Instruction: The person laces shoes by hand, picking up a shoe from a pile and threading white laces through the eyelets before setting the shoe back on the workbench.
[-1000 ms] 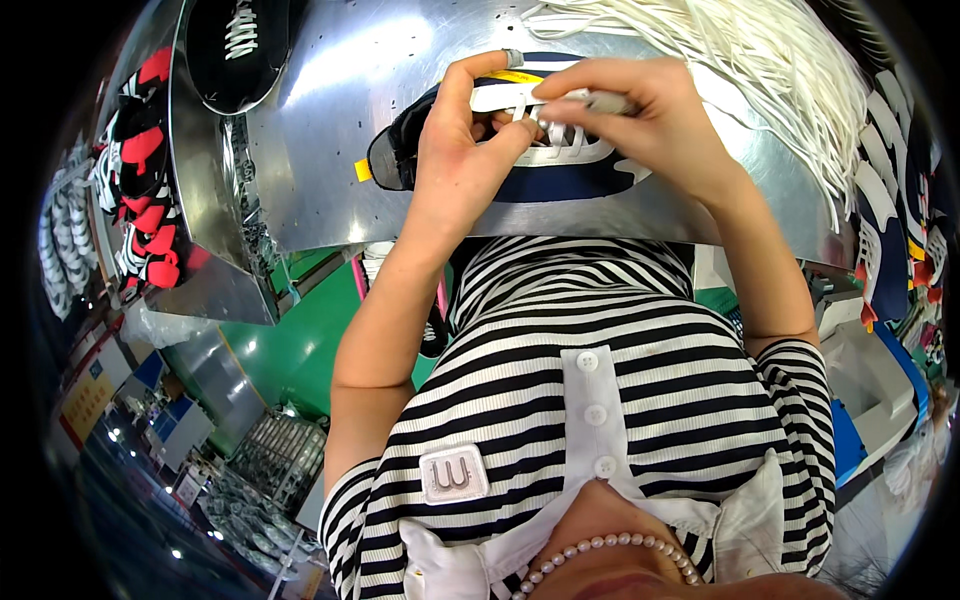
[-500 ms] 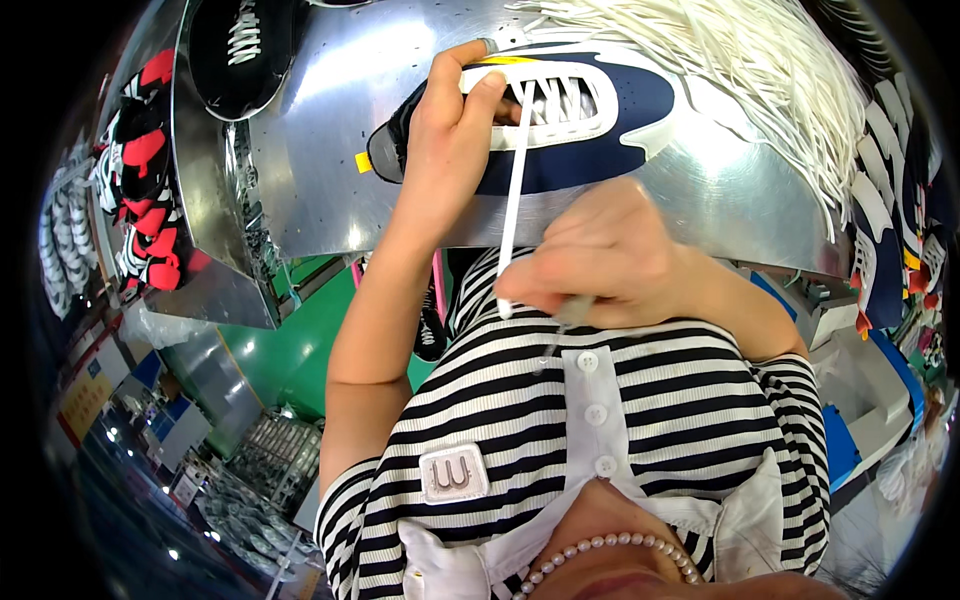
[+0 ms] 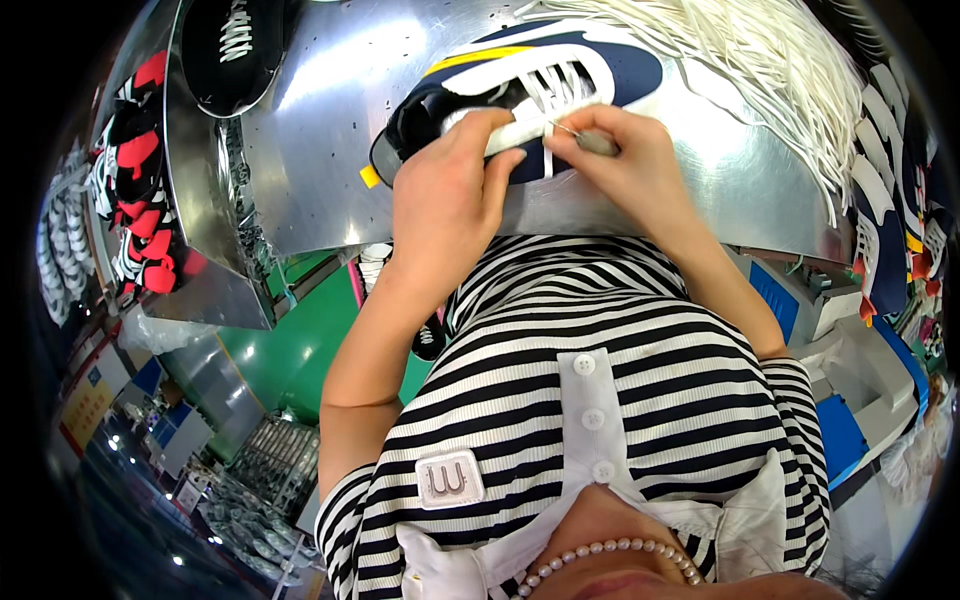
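Observation:
A navy shoe upper [image 3: 625,75] with a white eyelet panel and a yellow stripe lies on the metal table, its toe to the right. White lace [image 3: 553,88] crosses part of its opening, and a loose length hangs over the near side. My left hand [image 3: 447,195] grips the near edge of the collar and eyelet panel between thumb and fingers. In my right hand [image 3: 640,165] is a small hook tool [image 3: 598,143] with a greyish handle, its thin metal shaft pointing at the near eyelet row. Fingers hide the exact tip.
A heap of white laces [image 3: 740,60] covers the table's far right. At the far left lies a black laced shoe [image 3: 232,55]. Red and black shoe parts [image 3: 145,190] hang beyond the left metal edge; more navy and white uppers [image 3: 880,220] are stacked at right.
My right hand has moved from near my chest up to the eyelets, letting go of the pulled lace. The upper has tilted, and my left hand has shifted to its near edge.

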{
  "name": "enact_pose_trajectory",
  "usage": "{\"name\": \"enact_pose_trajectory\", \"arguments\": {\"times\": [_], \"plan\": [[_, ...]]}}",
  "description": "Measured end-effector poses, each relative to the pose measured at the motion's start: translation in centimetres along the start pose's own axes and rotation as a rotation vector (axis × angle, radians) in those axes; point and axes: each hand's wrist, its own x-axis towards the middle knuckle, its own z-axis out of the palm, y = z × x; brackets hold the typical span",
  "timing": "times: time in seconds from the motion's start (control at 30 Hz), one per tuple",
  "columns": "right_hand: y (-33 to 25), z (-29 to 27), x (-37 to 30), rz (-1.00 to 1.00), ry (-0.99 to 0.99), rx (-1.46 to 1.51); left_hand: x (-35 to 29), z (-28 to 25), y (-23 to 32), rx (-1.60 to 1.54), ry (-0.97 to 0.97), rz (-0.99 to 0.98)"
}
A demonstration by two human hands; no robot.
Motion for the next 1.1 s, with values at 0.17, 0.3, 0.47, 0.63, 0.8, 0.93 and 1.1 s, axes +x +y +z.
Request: {"name": "enact_pose_trajectory", "arguments": {"times": [0.17,0.3,0.47,0.63,0.8,0.93,1.1], "plan": [[-0.6,0.6,1.2,-0.071,0.036,0.260,0.6,-0.7,0.0,-0.071,-0.007,-0.085],[-0.6,1.1,2.1,-0.130,0.078,0.272,1.3,-0.3,0.5,-0.059,0.059,0.042],[-1.2,0.6,1.6,-0.149,0.126,0.175,1.7,1.0,-0.2,-0.058,0.076,-0.043],[-0.1,0.3,0.9,-0.185,0.107,0.169,1.8,1.0,-0.4,-0.112,0.070,-0.036],[-0.6,0.3,1.2,-0.052,-0.020,0.316,1.8,0.8,-0.3,-0.141,0.025,-0.056],[-1.7,-0.2,1.0,0.142,-0.136,0.464,1.7,0.6,-0.7,-0.174,0.013,-0.041],[-2.9,-1.4,0.9,0.243,-0.344,0.603,1.8,0.2,-0.4,-0.134,-0.030,-0.064]]}}
